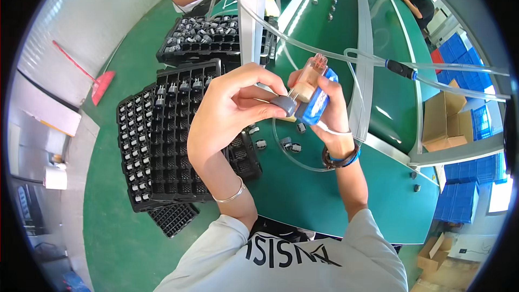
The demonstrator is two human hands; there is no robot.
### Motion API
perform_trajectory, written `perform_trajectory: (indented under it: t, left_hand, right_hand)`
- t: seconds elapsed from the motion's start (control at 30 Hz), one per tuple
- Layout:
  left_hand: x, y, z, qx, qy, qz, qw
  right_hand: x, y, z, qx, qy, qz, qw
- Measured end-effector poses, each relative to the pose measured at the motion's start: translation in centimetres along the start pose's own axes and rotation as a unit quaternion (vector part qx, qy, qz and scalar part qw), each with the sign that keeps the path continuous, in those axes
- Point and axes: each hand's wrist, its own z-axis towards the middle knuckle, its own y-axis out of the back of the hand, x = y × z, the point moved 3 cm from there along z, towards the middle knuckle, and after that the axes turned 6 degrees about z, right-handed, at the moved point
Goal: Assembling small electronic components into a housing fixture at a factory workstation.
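Observation:
Between the thumb and fingers of my left hand [221, 111] is a small dark grey plug [284, 106], its thin metal pins pointing up and right. My right hand [336, 109] is closed round a blue handheld device [316, 105] with a clear, amber-tinted block [310, 80] on its side. The plug's pins are right beside that block; whether they touch it I cannot tell. Below my hands, several loose small grey plugs [286, 143] lie on the green table [335, 200].
Black compartment trays [173, 167] with rows of plugs overlap at the left, and another heaped tray [200, 35] stands behind them. A metal post [252, 16] rises ahead. A clear hose [292, 38] crosses in front. Co-workers sit at the far left and far right.

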Motion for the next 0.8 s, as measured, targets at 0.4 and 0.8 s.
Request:
perform_trajectory:
  t: [0.4,0.8]
  left_hand:
    - [-0.2,-2.7,1.0,0.047,0.01,-0.008,0.999]
    - [-0.5,-2.9,-5.6,-0.151,0.046,0.194,0.968]
  right_hand:
    - [0.9,-0.2,-2.7,-0.019,0.049,-0.043,0.998]
    - [0.2,3.1,-3.3,-0.099,0.109,-0.161,0.976]
